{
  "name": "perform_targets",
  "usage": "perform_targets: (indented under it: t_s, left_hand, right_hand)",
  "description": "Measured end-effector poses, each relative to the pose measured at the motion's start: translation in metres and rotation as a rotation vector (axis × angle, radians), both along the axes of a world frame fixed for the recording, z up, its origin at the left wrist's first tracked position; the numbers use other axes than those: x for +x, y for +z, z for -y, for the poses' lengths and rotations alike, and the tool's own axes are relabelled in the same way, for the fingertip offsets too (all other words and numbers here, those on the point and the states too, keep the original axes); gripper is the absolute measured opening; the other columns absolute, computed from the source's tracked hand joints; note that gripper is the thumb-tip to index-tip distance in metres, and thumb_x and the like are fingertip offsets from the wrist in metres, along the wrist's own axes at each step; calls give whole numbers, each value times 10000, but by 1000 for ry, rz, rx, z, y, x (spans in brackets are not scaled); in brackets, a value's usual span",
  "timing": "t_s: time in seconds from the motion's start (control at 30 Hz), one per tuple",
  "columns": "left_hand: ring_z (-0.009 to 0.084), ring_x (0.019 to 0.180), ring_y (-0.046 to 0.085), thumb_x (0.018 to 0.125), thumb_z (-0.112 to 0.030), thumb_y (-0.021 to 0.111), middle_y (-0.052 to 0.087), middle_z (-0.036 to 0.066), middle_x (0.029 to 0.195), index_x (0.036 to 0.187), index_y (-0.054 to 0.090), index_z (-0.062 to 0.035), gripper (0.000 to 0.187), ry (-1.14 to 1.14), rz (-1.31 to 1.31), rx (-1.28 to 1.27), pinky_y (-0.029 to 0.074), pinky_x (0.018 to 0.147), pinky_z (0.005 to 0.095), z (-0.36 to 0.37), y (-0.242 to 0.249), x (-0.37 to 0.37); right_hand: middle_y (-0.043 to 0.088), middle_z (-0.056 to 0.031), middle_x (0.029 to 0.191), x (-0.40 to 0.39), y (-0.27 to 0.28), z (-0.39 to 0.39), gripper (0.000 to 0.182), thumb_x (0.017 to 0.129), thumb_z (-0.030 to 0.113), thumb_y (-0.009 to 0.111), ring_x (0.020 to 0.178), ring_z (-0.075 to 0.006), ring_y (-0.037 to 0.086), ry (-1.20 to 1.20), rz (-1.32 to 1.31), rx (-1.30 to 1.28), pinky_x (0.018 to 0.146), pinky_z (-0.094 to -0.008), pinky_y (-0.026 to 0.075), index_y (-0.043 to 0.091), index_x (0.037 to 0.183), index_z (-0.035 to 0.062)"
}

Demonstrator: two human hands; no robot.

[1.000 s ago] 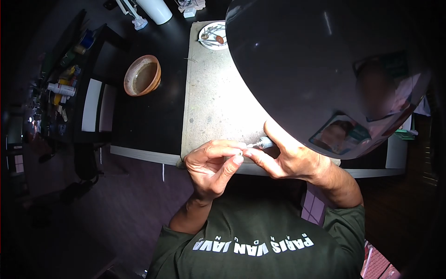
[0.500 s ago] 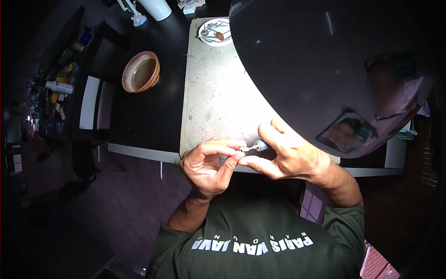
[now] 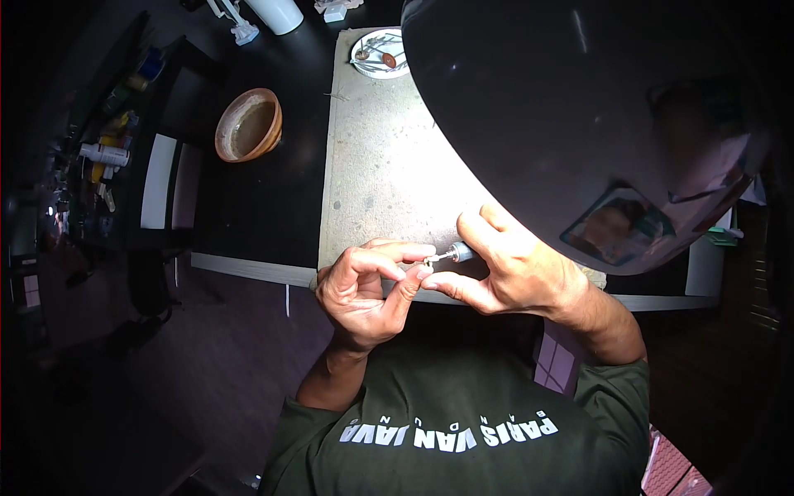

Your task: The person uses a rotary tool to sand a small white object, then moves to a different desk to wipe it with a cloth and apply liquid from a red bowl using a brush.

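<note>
Pinched between the thumb and fingertips of my left hand point(image 3: 361, 291) is a small metallic piece point(image 3: 428, 262), perhaps a ring; its exact shape is too small to make out. My right hand point(image 3: 525, 273) is wrapped round a rotary tool handpiece point(image 3: 461, 252), whose thin bit points left and meets the small piece or lies very close to it. The right thumb tip rests near the left thumb. Both hands are above the front edge of a pale, speckled work mat point(image 3: 356, 182), which is brightly lit.
A large dark glossy lamp shade point(image 3: 513, 99) covers the upper right. At the mat's far end, a white dish point(image 3: 357, 69) holds several bits and a reddish disc. A brown bowl point(image 3: 225, 132) stands on the black table point(image 3: 273, 198). Bottles and supplies crowd a shelf at far left.
The fingers of my left hand have shifted slightly around the small piece, with some fingers curled more. The handpiece has turned a little and moved slightly left. Both hands keep their hold.
</note>
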State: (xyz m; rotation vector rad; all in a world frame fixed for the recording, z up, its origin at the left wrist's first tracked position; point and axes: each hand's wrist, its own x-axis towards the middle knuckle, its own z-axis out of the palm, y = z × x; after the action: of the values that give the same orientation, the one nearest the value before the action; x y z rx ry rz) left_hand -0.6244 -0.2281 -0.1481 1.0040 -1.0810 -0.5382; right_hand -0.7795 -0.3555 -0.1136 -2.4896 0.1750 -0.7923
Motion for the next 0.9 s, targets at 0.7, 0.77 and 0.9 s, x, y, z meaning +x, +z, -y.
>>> perform_targets:
  t_s: [0.7,0.77,0.9]
  left_hand:
    - [218,891,702,813,146,697,703,239,923,868,538,8,218,14,39,1,557,786,289,0,1,0]
    - [222,889,705,808,144,700,706,234,917,863,541,4,219,27,74,8,560,779,293,0,3,1]
    - [241,862,720,784,131,724,720,207,891,841,546,-17,239,90,242,16,570,757,311,1,8,4]
  right_hand:
    - [460,-105,750,0,3,-1,469,760,288,862,632,-188,461,-10,-11,-65,550,-314,417,556,895,-40]
    - [463,-110,754,1,-1,1,470,762,287,861,638,-191,466,-6,8,-147,555,-313,422,557,901,-43]
    - [466,-114,756,0,2,0,469,764,286,859,642,-195,472,-9,20,-250,561,-312,431,559,906,-46]
